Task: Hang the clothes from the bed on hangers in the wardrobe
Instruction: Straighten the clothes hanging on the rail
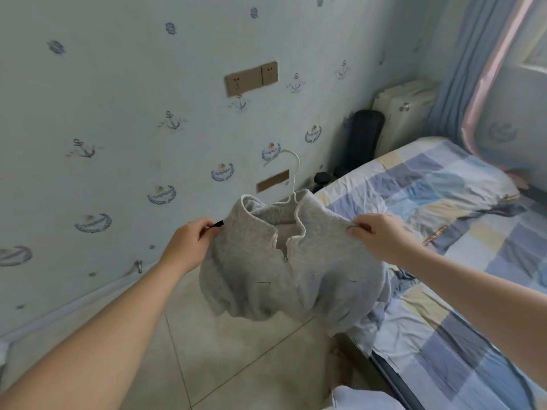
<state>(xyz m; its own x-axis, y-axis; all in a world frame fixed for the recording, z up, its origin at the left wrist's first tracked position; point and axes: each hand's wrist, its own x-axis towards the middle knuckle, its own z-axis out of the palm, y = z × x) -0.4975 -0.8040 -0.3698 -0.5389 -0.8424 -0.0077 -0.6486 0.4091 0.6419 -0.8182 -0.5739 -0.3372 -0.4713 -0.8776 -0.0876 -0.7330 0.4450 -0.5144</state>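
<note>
A grey zip-up sweater [284,273] hangs in the air over the floor beside the bed, draped on a white hanger [293,176] whose hook sticks up out of the collar. My left hand [192,241] pinches the sweater's left shoulder, where a black hanger tip pokes out. At the right shoulder my right hand [381,235] grips the fabric. The sweater's lower part is bunched and hangs loose. On the bed [461,344] a dark blue garment [461,232] lies spread to the right of my right hand. No wardrobe is in view.
A wall with anchor-pattern wallpaper [124,128] and sockets runs along the left. A black object [362,140] and a cream suitcase [402,108] stand at the head of the bed. Blue curtains [455,72] hang at the upper right. Tiled floor [236,365] lies below.
</note>
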